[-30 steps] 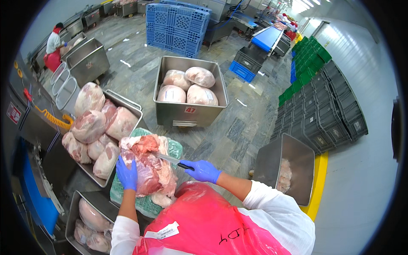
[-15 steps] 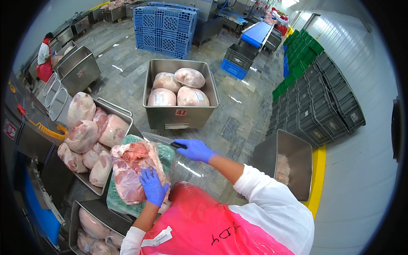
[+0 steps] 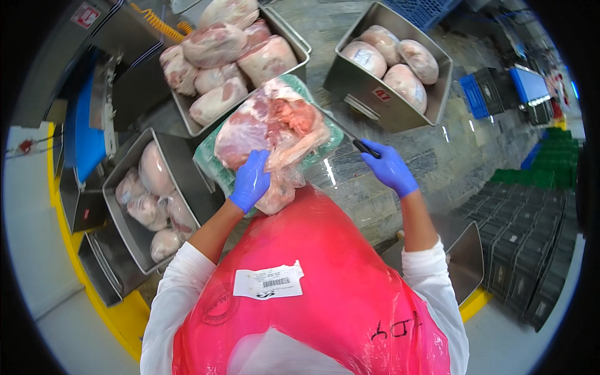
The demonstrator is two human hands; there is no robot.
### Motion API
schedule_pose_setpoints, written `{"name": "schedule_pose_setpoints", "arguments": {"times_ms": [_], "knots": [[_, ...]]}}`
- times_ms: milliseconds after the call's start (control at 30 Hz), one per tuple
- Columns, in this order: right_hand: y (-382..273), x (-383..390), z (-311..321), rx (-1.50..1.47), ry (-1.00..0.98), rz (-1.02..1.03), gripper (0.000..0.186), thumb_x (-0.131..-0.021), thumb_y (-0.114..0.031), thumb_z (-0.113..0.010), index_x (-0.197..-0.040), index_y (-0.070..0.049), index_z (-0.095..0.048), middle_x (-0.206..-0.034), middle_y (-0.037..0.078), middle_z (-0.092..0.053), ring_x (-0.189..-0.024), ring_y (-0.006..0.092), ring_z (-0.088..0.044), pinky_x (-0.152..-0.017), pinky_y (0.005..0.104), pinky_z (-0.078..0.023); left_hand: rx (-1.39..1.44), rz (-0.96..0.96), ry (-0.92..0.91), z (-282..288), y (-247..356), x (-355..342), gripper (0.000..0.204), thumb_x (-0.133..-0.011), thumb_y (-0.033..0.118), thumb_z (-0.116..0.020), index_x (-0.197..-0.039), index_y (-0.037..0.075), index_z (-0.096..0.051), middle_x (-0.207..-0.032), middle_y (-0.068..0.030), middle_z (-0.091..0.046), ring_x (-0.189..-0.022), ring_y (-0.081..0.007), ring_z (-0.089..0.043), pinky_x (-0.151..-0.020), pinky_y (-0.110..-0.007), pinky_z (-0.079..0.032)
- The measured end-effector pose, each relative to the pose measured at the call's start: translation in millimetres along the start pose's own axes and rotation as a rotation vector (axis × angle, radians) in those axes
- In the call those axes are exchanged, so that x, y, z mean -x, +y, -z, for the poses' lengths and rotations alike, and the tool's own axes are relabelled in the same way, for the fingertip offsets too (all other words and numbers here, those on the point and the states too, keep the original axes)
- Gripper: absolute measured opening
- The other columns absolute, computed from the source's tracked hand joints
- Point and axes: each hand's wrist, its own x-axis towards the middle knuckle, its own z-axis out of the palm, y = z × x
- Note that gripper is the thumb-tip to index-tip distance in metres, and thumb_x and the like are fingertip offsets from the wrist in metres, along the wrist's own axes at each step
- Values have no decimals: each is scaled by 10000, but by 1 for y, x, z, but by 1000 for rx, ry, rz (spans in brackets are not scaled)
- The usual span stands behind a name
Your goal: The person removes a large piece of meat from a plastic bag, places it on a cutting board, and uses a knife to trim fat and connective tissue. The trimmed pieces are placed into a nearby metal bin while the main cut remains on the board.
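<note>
A large raw cut of meat [image 3: 245, 132], pink with white fat and a redder opened part, lies on a green plastic-covered surface [image 3: 331, 145] in front of me. My left hand [image 3: 252, 181], in a blue glove, grips the near edge of the meat. A pale flap hangs from that edge against my red apron [image 3: 300, 231]. To the right of the meat, my gloved right hand [image 3: 391, 172] is closed round the black handle of a knife [image 3: 364, 148]. The blade points up and left toward the meat's right side; its tip is hard to make out.
Metal bins of large meat pieces stand beyond the work surface [image 3: 299, 62], to its left [image 3: 153, 134] and at far right [image 3: 445, 94]. Grey crates [image 3: 519, 231] and green crates [image 3: 550, 156] are stacked at right. The floor [image 3: 450, 147] looks wet.
The view has turned and tilted down toward my apron. My left hand has shifted from lying on the meat to its near edge. My right hand still holds the knife beside the meat.
</note>
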Motion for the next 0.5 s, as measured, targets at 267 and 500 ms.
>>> {"name": "schedule_pose_setpoints", "arguments": {"times_ms": [267, 500], "knots": [[32, 57, 10, -66, 22, -33, 500, -985, -187, -721, -1469, -91, -643, -781, -47, -574, -652, 54, -469, -600, 261, -436, 29, 103, 83, 32, -4, 10, 464, -818, 38, -599, -1279, 80, -636, -1201, -188, -631, -1059, -448, -659, -863, -512, -562], [27, 104, 22, -118, -157, -260, 494, -990, -157, -714, -1457, -25, -625, -1095, 69, -745, -942, 109, -623, -863, 297, -529, -30, 157, 198, 55, -32, 11, 462, -804, 15, -566, -1253, 80, -652, -1187, -190, -662, -1062, -447, -673, -895, -494, -561]]}}
